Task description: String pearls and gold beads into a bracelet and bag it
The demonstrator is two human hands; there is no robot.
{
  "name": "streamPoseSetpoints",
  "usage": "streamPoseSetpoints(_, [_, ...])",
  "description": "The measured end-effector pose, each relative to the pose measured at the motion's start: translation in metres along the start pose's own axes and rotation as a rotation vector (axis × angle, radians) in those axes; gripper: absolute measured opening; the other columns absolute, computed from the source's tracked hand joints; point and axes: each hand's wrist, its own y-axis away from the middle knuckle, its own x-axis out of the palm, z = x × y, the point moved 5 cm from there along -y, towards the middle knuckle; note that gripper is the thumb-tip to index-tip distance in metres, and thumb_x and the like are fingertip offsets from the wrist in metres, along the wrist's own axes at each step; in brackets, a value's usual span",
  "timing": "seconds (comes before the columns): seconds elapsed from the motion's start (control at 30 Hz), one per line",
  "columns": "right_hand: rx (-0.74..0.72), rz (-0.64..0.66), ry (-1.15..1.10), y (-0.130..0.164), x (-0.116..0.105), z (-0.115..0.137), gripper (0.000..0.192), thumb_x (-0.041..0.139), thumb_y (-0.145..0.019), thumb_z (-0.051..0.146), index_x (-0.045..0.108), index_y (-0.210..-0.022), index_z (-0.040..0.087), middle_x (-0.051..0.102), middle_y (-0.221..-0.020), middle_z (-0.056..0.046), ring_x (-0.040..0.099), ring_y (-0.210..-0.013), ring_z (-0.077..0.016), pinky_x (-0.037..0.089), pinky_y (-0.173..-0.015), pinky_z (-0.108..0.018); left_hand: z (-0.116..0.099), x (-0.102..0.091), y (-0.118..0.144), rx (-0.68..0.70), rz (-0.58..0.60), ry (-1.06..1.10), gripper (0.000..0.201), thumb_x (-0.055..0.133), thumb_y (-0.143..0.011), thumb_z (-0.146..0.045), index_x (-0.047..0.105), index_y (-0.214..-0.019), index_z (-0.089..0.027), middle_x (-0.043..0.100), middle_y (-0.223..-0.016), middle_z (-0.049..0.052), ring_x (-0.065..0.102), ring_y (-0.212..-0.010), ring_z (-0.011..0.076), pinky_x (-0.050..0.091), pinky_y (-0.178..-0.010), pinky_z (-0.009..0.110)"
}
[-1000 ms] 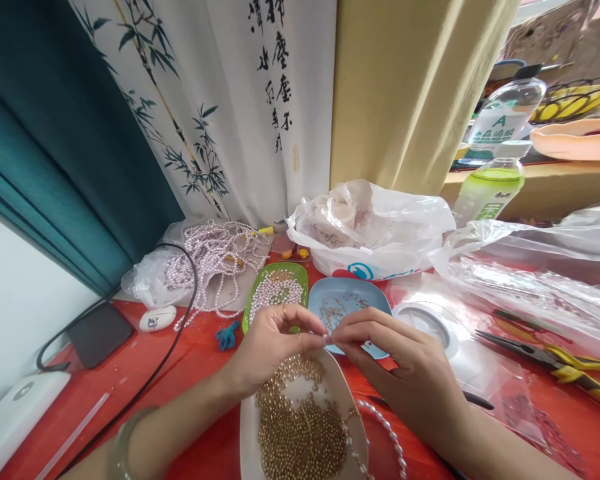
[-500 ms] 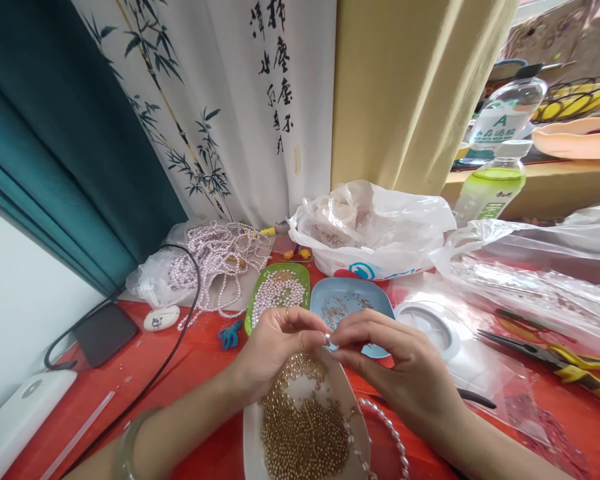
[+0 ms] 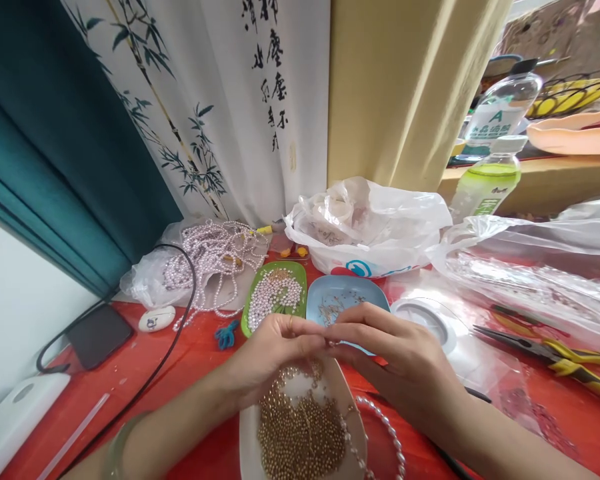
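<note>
My left hand (image 3: 286, 347) and my right hand (image 3: 393, 353) meet fingertip to fingertip, both pinched closed. A small shiny bead (image 3: 332, 343) shows at the meeting point, mostly covered by the fingers; any thread there is too fine to make out. Under them lies a white tray (image 3: 250, 437) of gold beads (image 3: 300, 433). A strand of pearly beads (image 3: 391, 430) loops over the tray's right side and onto the table; its upper end is hidden near my right hand. Behind the hands are a green dish (image 3: 304, 283) of pale pink beads and a blue dish (image 3: 325, 285) of small metal pieces.
Pink bead strands (image 3: 210, 257) are heaped at the back left beside a black cable (image 3: 193, 293) and a phone (image 3: 100, 335). Long-nose pliers (image 3: 545, 350) and a white spool (image 3: 430, 320) lie right. A plastic bag (image 3: 370, 227) and bottles (image 3: 487, 180) stand behind.
My fingertips have drawn closer together and the right fingers now cover most of the small bead. The whole view has shifted slightly.
</note>
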Motion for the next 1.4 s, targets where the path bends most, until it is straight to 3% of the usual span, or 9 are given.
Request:
streamPoseSetpoints(0.17, [-0.048,0.125,0.143,0.005,0.006,-0.004,0.02,0.044,-0.086,0.016,0.064,-0.082,0.017,0.064,-0.071,-0.005,0.059,-0.061,-0.0132,0.044,-0.053,-0.024,-0.011,-0.002,0.001,0.068,0.04,-0.429,0.016,0.06,-0.072,-0.022,0.071,-0.083,-0.021,0.068,-0.08,0.004,0.057,-0.073,0.014,0.042,-0.066,0.024])
streamPoseSetpoints(0.3, [0.053,0.125,0.178,0.004,0.005,-0.012,0.017,0.047,-0.083,0.017,0.063,-0.074,0.017,0.065,-0.064,-0.003,0.058,-0.055,-0.0127,0.042,-0.049,-0.024,-0.013,0.003,0.005,0.213,0.023,-0.871,0.013,0.059,-0.072,-0.019,0.07,-0.076,-0.024,0.068,-0.083,0.001,0.056,-0.085,0.019,0.04,-0.078,0.031])
streamPoseSetpoints(0.4, [0.194,0.13,0.138,0.001,0.003,-0.018,0.008,0.056,-0.076,0.015,0.061,-0.071,0.018,0.063,-0.058,0.002,0.054,-0.047,-0.0097,0.039,-0.046,-0.021,-0.004,0.016,0.008,0.239,0.15,-0.949,0.014,0.056,-0.075,-0.019,0.069,-0.076,-0.025,0.069,-0.082,0.0,0.057,-0.082,0.0182,0.039,-0.079,0.03])
streamPoseSetpoints(0.53, [0.38,0.187,0.074,-0.001,0.004,-0.023,0.008,0.063,-0.069,0.012,0.06,-0.065,0.019,0.055,-0.046,0.007,0.046,-0.039,-0.0065,0.033,-0.041,-0.019,0.004,0.025,0.011,0.228,0.136,-0.996,0.014,0.055,-0.077,-0.025,0.068,-0.075,-0.023,0.068,-0.08,0.001,0.058,-0.08,0.0179,0.04,-0.075,0.029])
streamPoseSetpoints(0.63, [0.516,0.258,-0.037,0.0,0.008,-0.025,0.008,0.061,-0.07,0.014,0.059,-0.064,0.019,0.053,-0.047,0.007,0.048,-0.043,-0.0069,0.033,-0.041,-0.018,0.008,0.031,0.013,0.221,0.165,-1.059,0.01,0.059,-0.073,-0.025,0.068,-0.074,-0.022,0.067,-0.08,0.0,0.056,-0.081,0.0168,0.039,-0.074,0.028])
streamPoseSetpoints(0.9, [0.723,0.529,-0.549,0.01,0.023,-0.037,0.009,0.058,-0.071,0.015,0.052,-0.065,0.016,0.054,-0.054,0.005,0.05,-0.045,-0.0057,0.036,-0.04,-0.015,0.023,0.02,0.01,-0.031,0.126,-0.89,0.013,0.055,-0.067,-0.019,0.066,-0.073,-0.017,0.065,-0.071,0.0,0.057,-0.065,0.0134,0.038,-0.054,0.021])
streamPoseSetpoints(1.0, [0.774,0.623,-0.655,0.014,0.024,-0.044,0.007,0.057,-0.071,0.013,0.052,-0.067,0.016,0.052,-0.052,0.006,0.049,-0.041,-0.0048,0.039,-0.039,-0.014,0.024,0.017,0.008,-0.065,0.092,-0.79,0.011,0.057,-0.065,-0.021,0.065,-0.07,-0.016,0.065,-0.071,0.0,0.056,-0.064,0.0127,0.04,-0.056,0.021])
streamPoseSetpoints(1.17, [0.762,0.838,-0.85,0.021,0.025,-0.043,0.005,0.061,-0.071,0.013,0.056,-0.069,0.014,0.053,-0.051,0.008,0.048,-0.036,-0.0013,0.041,-0.041,-0.012,0.026,0.019,0.006,-0.14,0.097,-0.608,0.004,0.056,-0.062,-0.015,0.06,-0.064,-0.014,0.06,-0.064,-0.001,0.053,-0.056,0.0098,0.04,-0.05,0.019])
streamPoseSetpoints(1.4, [0.776,0.991,-1.02,0.031,0.027,-0.037,0.006,0.063,-0.068,0.01,0.059,-0.07,0.013,0.057,-0.056,0.006,0.054,-0.044,-0.0017,0.043,-0.048,-0.012,0.038,0.022,0.006,-0.319,0.136,-0.309,0.002,0.053,-0.06,-0.015,0.051,-0.059,-0.014,0.051,-0.043,-0.004,0.048,-0.037,0.0071,0.038,-0.039,0.017])
